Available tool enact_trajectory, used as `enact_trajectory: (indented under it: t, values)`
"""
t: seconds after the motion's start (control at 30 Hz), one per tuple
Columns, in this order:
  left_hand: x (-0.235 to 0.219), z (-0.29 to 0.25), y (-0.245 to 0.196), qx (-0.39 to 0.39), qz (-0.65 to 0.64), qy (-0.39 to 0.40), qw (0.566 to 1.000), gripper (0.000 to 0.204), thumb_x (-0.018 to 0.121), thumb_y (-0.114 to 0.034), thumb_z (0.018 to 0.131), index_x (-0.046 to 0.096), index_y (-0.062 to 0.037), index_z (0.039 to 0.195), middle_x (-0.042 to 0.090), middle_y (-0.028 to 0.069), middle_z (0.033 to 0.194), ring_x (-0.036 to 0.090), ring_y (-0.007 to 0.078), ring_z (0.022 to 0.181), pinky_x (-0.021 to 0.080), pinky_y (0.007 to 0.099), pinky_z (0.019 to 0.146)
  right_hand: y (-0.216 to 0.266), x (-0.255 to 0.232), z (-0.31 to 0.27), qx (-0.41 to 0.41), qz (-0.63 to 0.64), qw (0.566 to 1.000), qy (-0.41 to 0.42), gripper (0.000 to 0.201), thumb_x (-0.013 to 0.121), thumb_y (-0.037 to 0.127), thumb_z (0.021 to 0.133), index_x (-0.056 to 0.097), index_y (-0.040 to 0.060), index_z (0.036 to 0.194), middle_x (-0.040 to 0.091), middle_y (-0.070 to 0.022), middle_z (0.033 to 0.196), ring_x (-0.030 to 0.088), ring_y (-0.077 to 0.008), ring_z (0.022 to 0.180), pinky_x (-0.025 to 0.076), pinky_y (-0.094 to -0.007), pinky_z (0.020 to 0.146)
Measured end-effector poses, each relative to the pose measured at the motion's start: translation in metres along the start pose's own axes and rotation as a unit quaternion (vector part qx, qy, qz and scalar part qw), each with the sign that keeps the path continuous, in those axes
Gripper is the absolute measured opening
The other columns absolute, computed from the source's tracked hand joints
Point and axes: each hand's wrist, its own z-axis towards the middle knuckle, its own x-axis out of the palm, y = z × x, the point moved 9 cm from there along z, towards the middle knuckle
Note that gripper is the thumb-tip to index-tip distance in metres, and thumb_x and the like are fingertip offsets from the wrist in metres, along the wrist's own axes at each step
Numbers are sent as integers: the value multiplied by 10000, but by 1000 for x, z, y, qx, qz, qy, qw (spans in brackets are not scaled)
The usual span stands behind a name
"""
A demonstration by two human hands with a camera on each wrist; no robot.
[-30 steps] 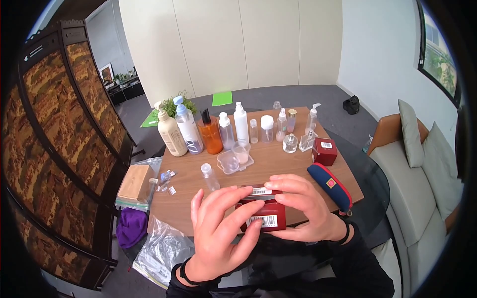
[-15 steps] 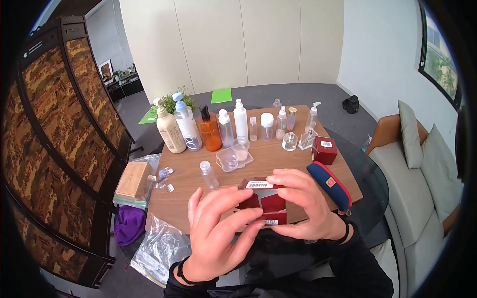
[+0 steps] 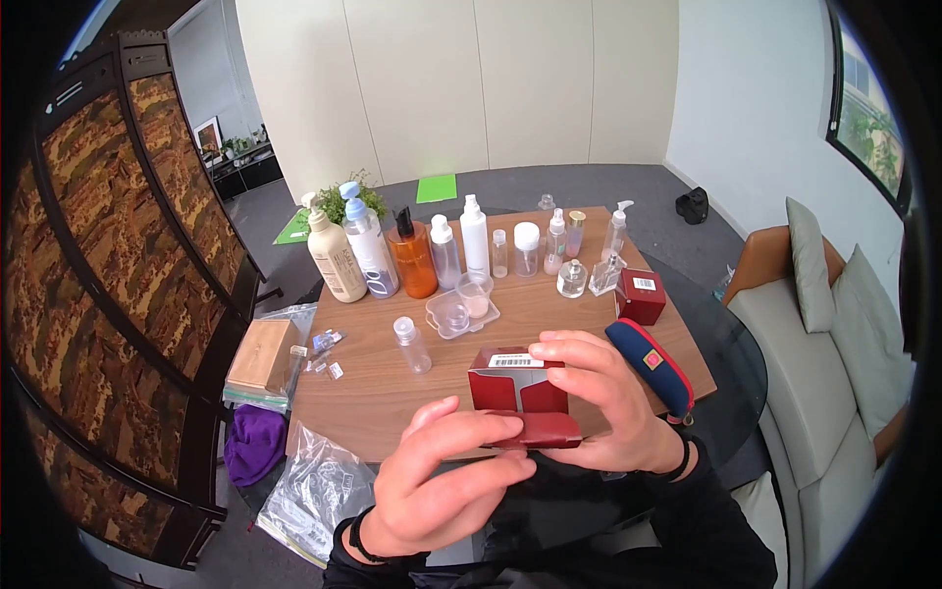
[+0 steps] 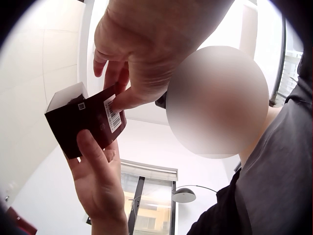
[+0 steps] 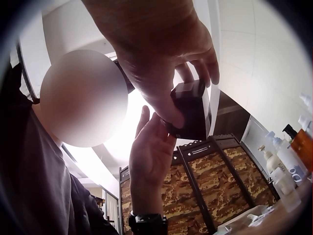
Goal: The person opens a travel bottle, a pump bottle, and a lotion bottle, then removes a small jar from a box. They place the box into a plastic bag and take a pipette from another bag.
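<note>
Over table (image 3: 368, 407), red box (image 3: 493, 392) gaping, right hand (image 3: 618, 420) gripping it, left hand (image 3: 437, 491) pinching flap (image 3: 549, 430)

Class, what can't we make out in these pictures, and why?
- Head view: contents of the held red box, if any; its flaps hide them.
- Head and left wrist views: barcode digits; too small.
- Both wrist views: the person's face; blurred.

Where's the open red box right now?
In the head view, the open red box is held between the left hand and right hand, at the near side of the table, left of the navy pouch.
</note>
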Motion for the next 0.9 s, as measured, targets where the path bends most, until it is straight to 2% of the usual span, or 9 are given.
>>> enact_trajectory:
  t: [0.13,0.23,0.33,0.53,0.73,0.9]
  values:
    - [1,6,6,-46,43,10,998,286,782,-36,671,716,-85,945,674,88,1064,667,206,905,430,376,981,5,1,1,-8,20,1000,5,753,833,74,606,491,77,1278,509,-139,1299,507,-341,1188,421,-451,1000]
    - [-1,2,9,-42,51,-19,998,291,780,-40,672,717,-89,952,683,82,1059,666,197,906,423,378,988,6,1,1,-9,32,999,6,739,833,83,618,494,79,1274,514,-140,1296,516,-329,1180,421,-447,996]
    - [1,4,3,-14,101,-8,995,296,778,-48,668,716,-97,953,693,72,1043,669,178,898,384,404,1019,5,0,0,2,52,999,3,720,832,94,624,502,85,1264,513,-142,1299,519,-324,1178,421,-442,989]
    - [1,3,2,-24,144,-11,989,296,769,-65,668,715,-115,955,694,56,1037,678,164,879,255,476,1081,6,0,0,3,49,999,15,681,826,119,640,522,97,1249,517,-147,1296,523,-328,1174,422,-437,974]
    - [2,3,-1,-16,170,-17,985,301,756,-62,675,703,-124,964,684,35,1039,687,179,870,188,477,1104,7,0,0,1,44,999,14,673,829,127,637,535,97,1241,520,-152,1292,534,-335,1157,433,-435,956]
    - [1,2,0,-28,168,-21,985,290,754,-67,676,699,-122,955,676,23,1043,669,178,856,191,462,1095,6,0,0,7,45,999,17,668,835,134,638,542,81,1237,531,-152,1282,540,-331,1150,438,-424,950]
